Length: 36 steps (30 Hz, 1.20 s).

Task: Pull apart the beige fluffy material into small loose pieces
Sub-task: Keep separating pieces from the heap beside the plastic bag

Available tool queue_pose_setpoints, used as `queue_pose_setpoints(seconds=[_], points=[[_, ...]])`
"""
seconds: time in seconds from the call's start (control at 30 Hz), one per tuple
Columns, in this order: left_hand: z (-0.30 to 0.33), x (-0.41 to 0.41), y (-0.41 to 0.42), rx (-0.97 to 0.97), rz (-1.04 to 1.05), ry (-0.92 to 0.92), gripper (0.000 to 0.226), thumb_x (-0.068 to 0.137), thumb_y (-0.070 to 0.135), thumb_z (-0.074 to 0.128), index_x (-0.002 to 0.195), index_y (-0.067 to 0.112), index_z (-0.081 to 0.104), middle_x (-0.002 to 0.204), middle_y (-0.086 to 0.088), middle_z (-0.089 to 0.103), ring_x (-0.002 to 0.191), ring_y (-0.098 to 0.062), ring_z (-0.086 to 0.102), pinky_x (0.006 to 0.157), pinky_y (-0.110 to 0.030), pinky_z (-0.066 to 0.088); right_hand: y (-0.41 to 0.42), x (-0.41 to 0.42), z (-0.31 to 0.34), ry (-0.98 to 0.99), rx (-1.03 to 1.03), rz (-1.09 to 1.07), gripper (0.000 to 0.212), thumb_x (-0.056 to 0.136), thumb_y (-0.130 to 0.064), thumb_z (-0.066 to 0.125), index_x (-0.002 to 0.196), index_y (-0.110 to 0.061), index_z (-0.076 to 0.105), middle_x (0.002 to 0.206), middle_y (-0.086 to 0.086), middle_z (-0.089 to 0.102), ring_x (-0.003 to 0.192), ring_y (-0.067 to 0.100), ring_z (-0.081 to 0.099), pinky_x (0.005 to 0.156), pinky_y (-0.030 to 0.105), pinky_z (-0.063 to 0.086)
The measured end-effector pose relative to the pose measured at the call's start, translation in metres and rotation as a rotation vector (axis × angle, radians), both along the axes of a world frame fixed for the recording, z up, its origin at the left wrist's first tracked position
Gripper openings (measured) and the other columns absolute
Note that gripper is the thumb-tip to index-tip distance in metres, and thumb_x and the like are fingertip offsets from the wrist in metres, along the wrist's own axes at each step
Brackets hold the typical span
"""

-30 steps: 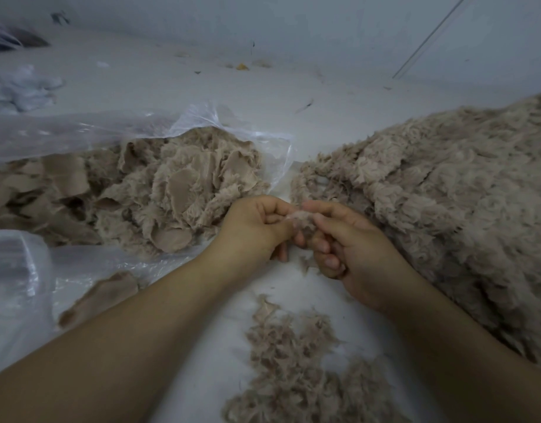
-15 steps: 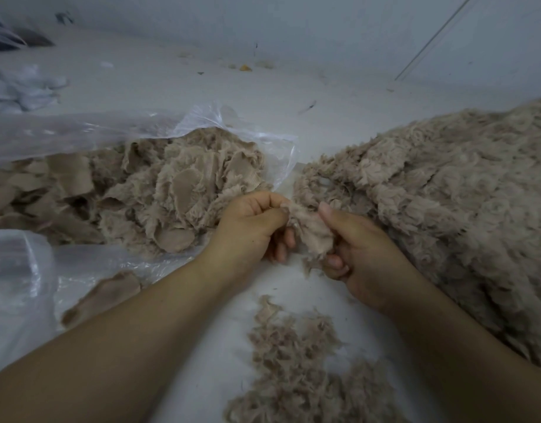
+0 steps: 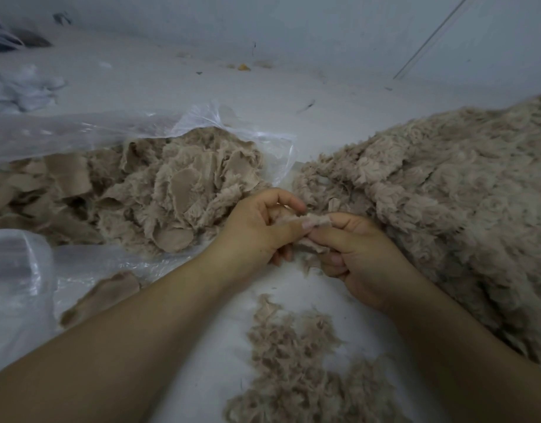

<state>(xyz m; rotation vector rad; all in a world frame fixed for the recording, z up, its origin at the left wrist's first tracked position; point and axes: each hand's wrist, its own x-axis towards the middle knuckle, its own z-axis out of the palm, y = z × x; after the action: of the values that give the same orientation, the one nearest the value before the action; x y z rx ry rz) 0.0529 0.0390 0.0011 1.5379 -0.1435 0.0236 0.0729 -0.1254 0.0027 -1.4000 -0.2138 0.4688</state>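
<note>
Currently, head view: left hand (image 3: 257, 227) and right hand (image 3: 359, 254) meet at centre frame, thumbs and fingertips of both pinching one small beige fluffy piece (image 3: 316, 221) stretched between them. Loose pulled pieces (image 3: 296, 361) lie on the white surface (image 3: 202, 346) just below the hands. Large fluffy heap (image 3: 440, 190) sits right of the hands, touching the right one. Open plastic bag (image 3: 116, 129) at left holds beige scraps (image 3: 171, 190). One scrap (image 3: 104, 297) lies on the plastic near the left forearm.

Everything fluffy is beige — the big fluffy pile (image 3: 440, 209), the loose pieces (image 3: 296, 367) — on a pale grey-white floor (image 3: 202, 87), bag (image 3: 80, 132) clear.
</note>
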Motion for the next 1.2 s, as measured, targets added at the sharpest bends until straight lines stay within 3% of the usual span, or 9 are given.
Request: queue_pose_setpoints(seconds=[0.07, 0.2, 0.27, 0.33, 0.5, 0.63, 0.73, 1.1, 1.2], points=[[0.0, -0.0001, -0.0001, -0.044, 0.028, 0.019, 0.006, 0.084, 0.013, 0.071, 0.081, 0.012, 0.067, 0.057, -0.009, 0.062, 0.038, -0.016, 0.052, 0.037, -0.019, 0.039, 0.0, 0.0, 0.0001, 0.015, 0.024, 0.016, 0.014, 0.093, -0.004, 0.055, 0.084, -0.006, 0.065, 0.068, 0.009, 0.044, 0.037, 0.004, 0.026, 0.035, 0.015, 0.023], [-0.0004, 0.0004, 0.0012, -0.067, 0.03, 0.053, 0.022, 0.091, 0.022, 0.065, 0.068, 0.019, 0.068, 0.052, -0.008, 0.059, 0.037, -0.016, 0.049, 0.039, -0.019, 0.039, -0.0003, -0.0002, 0.0008, 0.033, 0.061, 0.037, 0.031, 0.093, -0.004, 0.055, 0.07, -0.016, 0.073, 0.058, 0.003, 0.048, 0.037, 0.004, 0.026, 0.036, 0.014, 0.022], [0.0021, -0.0009, 0.0018, -0.036, -0.056, 0.033, 0.018, 0.082, 0.034, 0.069, 0.073, 0.019, 0.068, 0.056, -0.009, 0.06, 0.04, -0.017, 0.051, 0.04, -0.019, 0.039, 0.0, -0.0004, 0.0018, 0.009, 0.047, 0.062, 0.012, 0.087, -0.013, 0.064, 0.083, -0.009, 0.075, 0.062, 0.007, 0.051, 0.039, 0.005, 0.026, 0.036, 0.015, 0.023], [0.0029, -0.0022, 0.0014, 0.003, -0.114, 0.009, 0.021, 0.072, 0.031, 0.075, 0.082, 0.015, 0.067, 0.06, -0.008, 0.061, 0.043, -0.016, 0.054, 0.04, -0.019, 0.04, -0.0009, -0.0003, 0.0006, 0.011, 0.038, 0.057, 0.026, 0.079, -0.024, 0.068, 0.093, -0.002, 0.072, 0.063, 0.007, 0.051, 0.04, 0.005, 0.026, 0.036, 0.016, 0.023], [0.0005, -0.0009, 0.0037, -0.057, -0.094, 0.072, 0.011, 0.079, 0.022, 0.073, 0.083, 0.013, 0.069, 0.061, -0.012, 0.063, 0.049, -0.021, 0.056, 0.044, -0.024, 0.049, -0.0007, 0.0001, -0.0009, 0.019, 0.071, 0.018, 0.022, 0.082, -0.029, 0.061, 0.085, -0.008, 0.067, 0.057, 0.001, 0.049, 0.039, 0.005, 0.027, 0.035, 0.015, 0.024], [0.0002, -0.0002, 0.0013, -0.111, -0.009, 0.093, 0.028, 0.094, 0.028, 0.061, 0.072, 0.014, 0.07, 0.056, -0.01, 0.059, 0.043, -0.017, 0.053, 0.042, -0.023, 0.045, -0.0005, -0.0006, -0.0005, -0.001, 0.059, 0.041, 0.019, 0.077, -0.026, 0.065, 0.075, -0.007, 0.066, 0.054, 0.001, 0.044, 0.038, 0.005, 0.026, 0.036, 0.016, 0.024], [0.0012, -0.0011, 0.0003, -0.123, 0.023, 0.107, 0.036, 0.095, 0.036, 0.058, 0.066, 0.017, 0.069, 0.052, -0.006, 0.056, 0.04, -0.015, 0.049, 0.04, -0.022, 0.043, 0.0, -0.0003, 0.0001, 0.011, 0.048, 0.032, 0.033, 0.074, -0.025, 0.067, 0.092, 0.002, 0.059, 0.06, 0.005, 0.04, 0.038, 0.005, 0.027, 0.035, 0.016, 0.024], [0.0033, 0.0, 0.0019, -0.096, 0.07, 0.014, 0.044, 0.082, 0.044, 0.063, 0.055, 0.009, 0.056, 0.039, -0.003, 0.044, 0.03, -0.013, 0.036, 0.034, -0.015, 0.029, 0.0002, -0.002, 0.0038, 0.022, 0.031, -0.008, 0.03, 0.092, -0.005, 0.055, 0.062, -0.008, 0.055, 0.043, 0.0, 0.044, 0.033, 0.006, 0.028, 0.035, 0.015, 0.024], [0.0005, 0.0015, 0.0021, -0.057, 0.044, 0.006, 0.048, 0.079, 0.049, 0.065, 0.055, 0.009, 0.056, 0.04, -0.006, 0.043, 0.03, -0.014, 0.035, 0.035, -0.015, 0.028, -0.001, -0.0026, 0.0024, -0.046, 0.015, 0.042, 0.025, 0.09, -0.012, 0.061, 0.066, -0.005, 0.062, 0.049, 0.009, 0.054, 0.038, 0.012, 0.042, 0.042, 0.018, 0.035]])
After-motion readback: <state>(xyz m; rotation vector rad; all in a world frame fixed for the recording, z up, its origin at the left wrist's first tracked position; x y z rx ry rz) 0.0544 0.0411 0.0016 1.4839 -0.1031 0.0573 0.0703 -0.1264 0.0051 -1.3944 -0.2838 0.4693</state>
